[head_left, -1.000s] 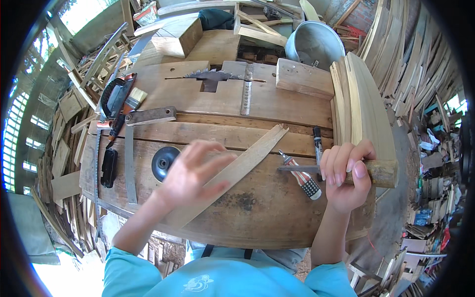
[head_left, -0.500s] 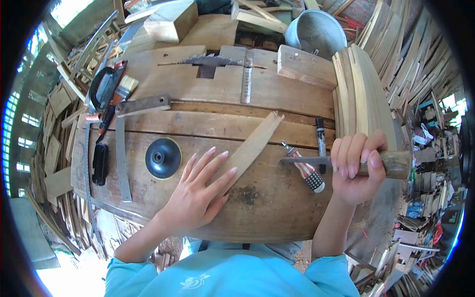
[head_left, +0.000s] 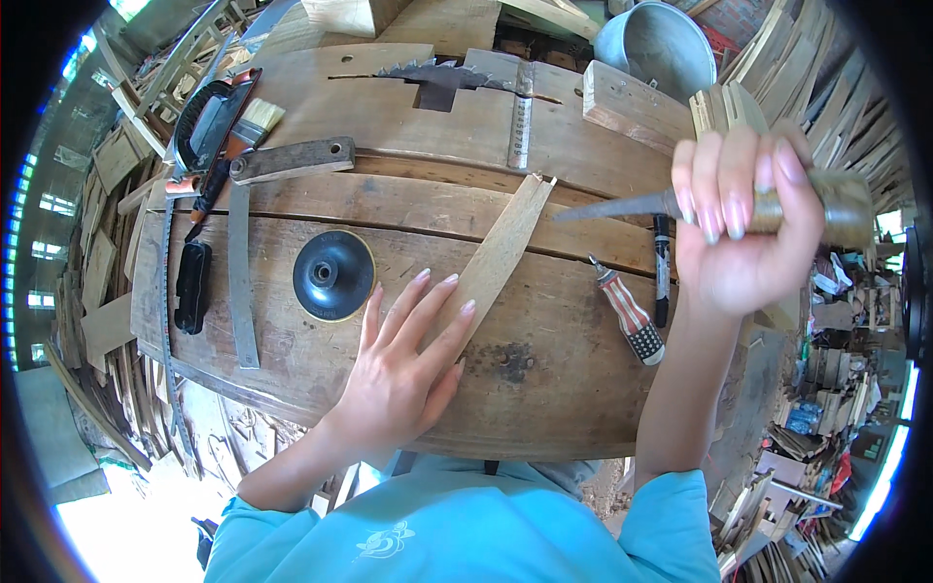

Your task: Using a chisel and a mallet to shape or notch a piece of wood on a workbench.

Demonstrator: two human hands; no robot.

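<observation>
My left hand (head_left: 398,364) lies palm down on the bench with its fingers spread, pressing on the lower end of a narrow flat wood strip (head_left: 505,248). The strip slants away to the right, and its far end is notched. My right hand (head_left: 743,228) is raised at the right, wrapped round a wooden-handled blade (head_left: 627,207). Its slim, tapering metal part points left, above the bench and apart from the strip; the thick handle sticks out to the right. Below the blade lies a flag-patterned screwdriver (head_left: 632,316) beside a black marker (head_left: 662,272).
A black round sanding pad (head_left: 333,275) lies beside my left hand. Farther left are a hinged wood-and-metal tool (head_left: 292,161), a brush (head_left: 258,120) and a handsaw (head_left: 199,121). A toothed saw blade (head_left: 447,74) protrudes from the workbench (head_left: 544,389). A metal bucket (head_left: 656,49) stands beyond.
My right hand has lifted the wooden-handled blade up and away from the bench, toward the right. My left hand stays on the strip. The view has shifted slightly.
</observation>
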